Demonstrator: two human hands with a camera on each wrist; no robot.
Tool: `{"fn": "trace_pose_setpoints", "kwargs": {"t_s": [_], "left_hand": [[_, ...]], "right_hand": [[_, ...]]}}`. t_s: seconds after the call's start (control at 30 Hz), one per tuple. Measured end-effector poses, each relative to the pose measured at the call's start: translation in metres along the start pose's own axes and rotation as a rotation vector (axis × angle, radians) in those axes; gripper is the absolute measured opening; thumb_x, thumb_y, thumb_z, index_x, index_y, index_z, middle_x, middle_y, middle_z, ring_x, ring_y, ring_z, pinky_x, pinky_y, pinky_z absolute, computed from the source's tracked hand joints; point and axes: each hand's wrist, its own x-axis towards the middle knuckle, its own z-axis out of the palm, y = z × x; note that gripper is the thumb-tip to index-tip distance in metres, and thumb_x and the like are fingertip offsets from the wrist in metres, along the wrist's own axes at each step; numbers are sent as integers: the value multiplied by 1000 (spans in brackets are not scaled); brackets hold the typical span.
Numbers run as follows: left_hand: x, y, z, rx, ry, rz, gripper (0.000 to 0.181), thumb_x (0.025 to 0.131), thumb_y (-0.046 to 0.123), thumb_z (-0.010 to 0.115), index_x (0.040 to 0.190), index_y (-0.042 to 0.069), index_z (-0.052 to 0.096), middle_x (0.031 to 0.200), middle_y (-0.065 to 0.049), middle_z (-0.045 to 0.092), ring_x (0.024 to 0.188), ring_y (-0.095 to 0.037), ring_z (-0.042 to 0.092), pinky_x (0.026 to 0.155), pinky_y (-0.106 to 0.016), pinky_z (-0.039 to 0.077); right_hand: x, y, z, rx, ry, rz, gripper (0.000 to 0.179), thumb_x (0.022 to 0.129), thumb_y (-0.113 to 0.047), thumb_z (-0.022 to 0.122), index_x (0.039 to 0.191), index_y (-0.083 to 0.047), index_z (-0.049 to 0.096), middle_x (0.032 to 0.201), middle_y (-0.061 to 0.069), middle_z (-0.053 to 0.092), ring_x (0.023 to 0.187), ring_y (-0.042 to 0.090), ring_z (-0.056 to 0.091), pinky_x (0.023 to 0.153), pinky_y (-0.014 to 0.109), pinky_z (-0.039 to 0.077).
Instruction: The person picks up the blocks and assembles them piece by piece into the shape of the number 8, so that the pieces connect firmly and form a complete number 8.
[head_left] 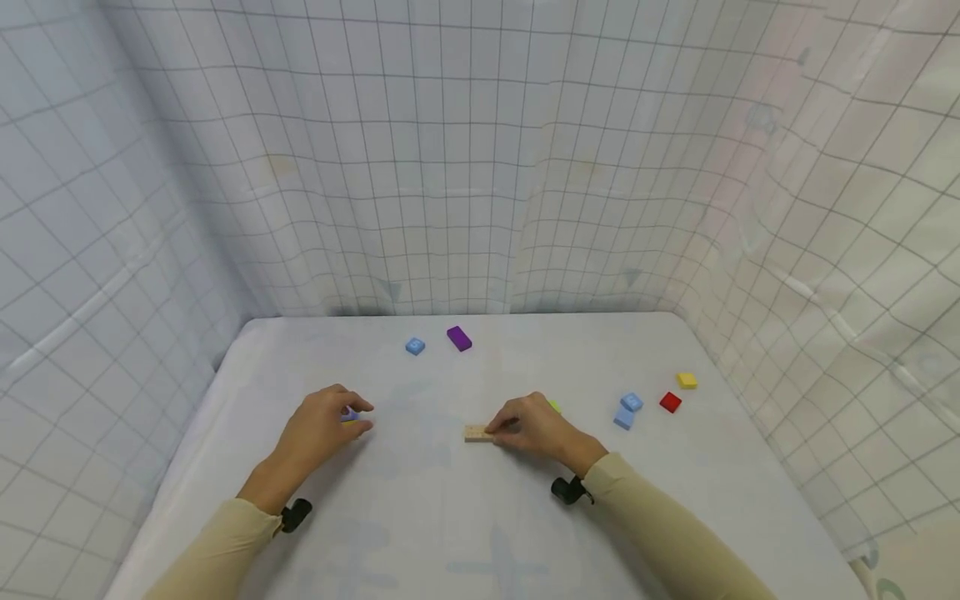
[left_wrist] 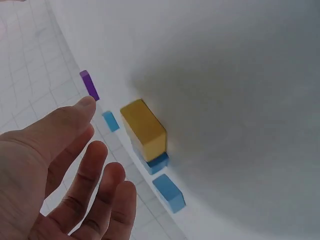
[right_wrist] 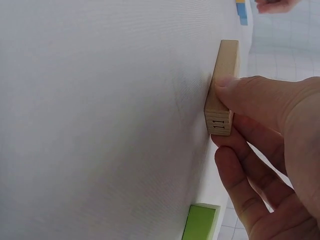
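My right hand [head_left: 540, 429] pinches a natural wooden block [head_left: 476, 433] by its right end, thumb on one long side, the block lying at the tabletop. The number 11 is marked on the end of this block [right_wrist: 220, 122] in the right wrist view. My left hand [head_left: 318, 425] hovers at the left with fingers loosely bent and thumb apart, holding nothing. Beside its fingers, a yellow block [left_wrist: 145, 125] and blue blocks [left_wrist: 169, 192] show in the left wrist view; in the head view the hand mostly hides them. Close behind my right hand lies a lime green block [right_wrist: 200, 222].
Toward the back of the white table [head_left: 420, 517] lie a light blue block [head_left: 415, 346] and a purple block [head_left: 459, 338]. On the right are two touching blue blocks [head_left: 625, 417], a red block [head_left: 671, 402] and a yellow one [head_left: 687, 381]. Checked curtains [head_left: 480, 167] surround the table.
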Motion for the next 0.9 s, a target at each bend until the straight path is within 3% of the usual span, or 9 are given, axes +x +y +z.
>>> {"fn": "trace_pose_setpoints", "kwargs": {"t_s": [0.33, 0.5, 0.67, 0.9], "left_hand": [[-13, -24, -4, -25, 7, -2, 14, 89, 8, 101, 96, 7, 89, 104, -10, 81, 93, -28, 78, 79, -38, 66], [-13, -22, -1, -59, 14, 19, 14, 86, 5, 102, 91, 6, 89, 97, -9, 80, 88, -26, 79, 75, -30, 65], [-13, -19, 3, -58, 2, 25, 12, 87, 5, 102, 91, 6, 91, 95, -10, 79, 86, -26, 80, 74, -32, 68], [-8, -23, 8, -87, 71, 135, 13, 83, 2, 102, 90, 3, 91, 87, -7, 73, 78, -19, 74, 68, -31, 65]], "right_hand": [[2, 0, 3, -6, 3, 17, 15, 100, -7, 93, 113, -14, 94, 116, 3, 91, 113, 20, 86, 98, 29, 69], [0, 0, 6, -11, 0, 21, 14, 100, -8, 94, 112, -15, 94, 115, 2, 91, 112, 19, 86, 98, 29, 69], [-1, 0, 6, -9, -4, 16, 14, 99, -8, 94, 111, -15, 94, 114, 0, 91, 110, 18, 86, 96, 28, 69], [3, -1, 0, -6, 0, 20, 15, 100, -7, 93, 113, -15, 94, 114, 1, 91, 110, 18, 86, 96, 29, 69]]}}
